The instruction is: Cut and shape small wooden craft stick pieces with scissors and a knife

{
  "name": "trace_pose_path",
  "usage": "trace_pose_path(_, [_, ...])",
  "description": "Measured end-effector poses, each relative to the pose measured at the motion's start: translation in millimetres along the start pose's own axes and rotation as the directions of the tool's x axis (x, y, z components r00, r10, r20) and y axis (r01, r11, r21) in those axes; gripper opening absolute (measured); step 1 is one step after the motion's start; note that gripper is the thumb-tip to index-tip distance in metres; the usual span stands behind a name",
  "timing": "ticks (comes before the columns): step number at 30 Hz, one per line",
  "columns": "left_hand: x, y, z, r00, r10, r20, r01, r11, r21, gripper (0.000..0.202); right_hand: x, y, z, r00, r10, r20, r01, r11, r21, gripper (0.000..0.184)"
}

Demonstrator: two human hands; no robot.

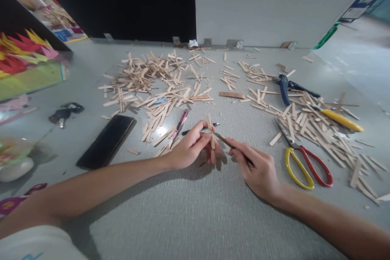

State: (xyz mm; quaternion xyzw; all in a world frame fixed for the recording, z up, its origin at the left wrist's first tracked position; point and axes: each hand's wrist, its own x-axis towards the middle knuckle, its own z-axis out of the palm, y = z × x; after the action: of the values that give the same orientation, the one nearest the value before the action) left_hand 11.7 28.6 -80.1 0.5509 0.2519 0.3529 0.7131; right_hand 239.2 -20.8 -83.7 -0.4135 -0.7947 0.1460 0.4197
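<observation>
My left hand (191, 148) pinches a short wooden ice-cream stick (210, 130), held upright just above the table. My right hand (258, 170) grips a thin tool like a craft knife (224, 139), and its tip touches the stick's right edge. Both hands hover close together at the table's centre. A dark pen (199, 128) lies just behind the left hand.
Heaps of wooden sticks (152, 85) cover the back left, and more sticks (313, 126) lie at the right. Red-and-yellow scissors (304, 162), a yellow cutter (338, 118) and blue pliers (284, 87) lie to the right. A black phone (106, 141), keys (65, 113) and a pink cutter (180, 124) lie on the left.
</observation>
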Motion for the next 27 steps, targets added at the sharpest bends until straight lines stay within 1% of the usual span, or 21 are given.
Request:
trace_pose_path(4, [-0.4, -1.3, 0.3, 0.999, -0.012, -0.045, 0.015, 0.998, 0.063, 0.025, 0.8, -1.0, -0.2, 0.999, 0.04, -0.03, -0.04, 0.999, 0.001, 0.03])
trace_pose_path(8, [-0.2, -1.6, -1.1, 0.995, 0.002, -0.103, 0.011, 0.992, 0.124, 0.019, 2.0, -0.5, -0.1, 0.999, 0.04, -0.025, -0.04, 0.999, 0.001, 0.028])
trace_pose_path(10, [0.5, -1.6, -2.4, 0.993, -0.003, -0.121, 0.019, 0.991, 0.13, 0.021, 2.2, -0.2, 0.0, 0.999, 0.038, -0.024, -0.037, 0.999, 0.006, 0.028])
trace_pose_path(19, [1.8, -3.5, -4.6, 0.989, 0.013, -0.149, 0.012, 0.987, 0.163, 0.041, 3.1, -0.4, 0.3, 0.999, 0.033, -0.028, -0.032, 0.999, 0.007, 0.027])
trace_pose_path(22, [1.6, -3.0, -3.7, 0.988, 0.008, -0.152, 0.017, 0.986, 0.164, 0.04, 5.0, -1.6, 0.7, 0.999, 0.029, -0.025, -0.029, 1.0, -0.007, 0.027])
trace_pose_path(27, [1.2, -3.8, -3.2, 0.988, 0.003, -0.156, 0.023, 0.986, 0.164, 0.033, 6.6, -2.0, 0.9, 0.998, 0.056, -0.043, -0.059, 0.996, -0.068, 0.027])
